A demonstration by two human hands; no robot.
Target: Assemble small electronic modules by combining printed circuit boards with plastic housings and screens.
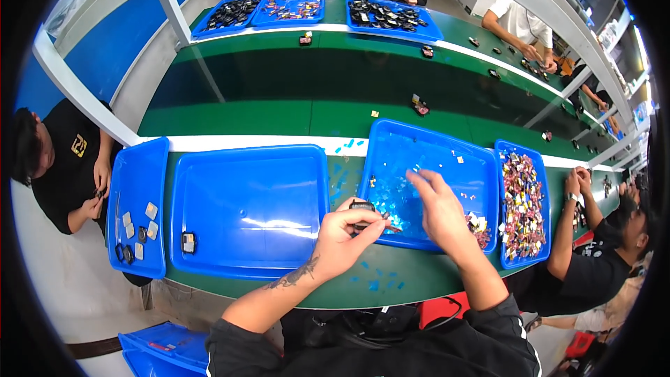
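My left hand (343,237) is closed around a small black electronic casing (362,205), with reddish wires or parts showing by the thumb. It is over the near left corner of a blue tray (481,160) scattered with bits of blue film (391,195). Above the same tray, my right hand (441,206) is stretched out, fingers apart, and I see nothing in it. A small heap of wired parts (478,229) lies in the tray's near right corner, partly beside my right wrist.
Left of my hands, a wide blue tray (248,202) bears one black casing (188,242). A narrow tray (118,195) beyond holds several pale squares. At right, another tray (499,167) is full of wired parts (523,209). Parts dot the green conveyor (258,115); several people work around it.
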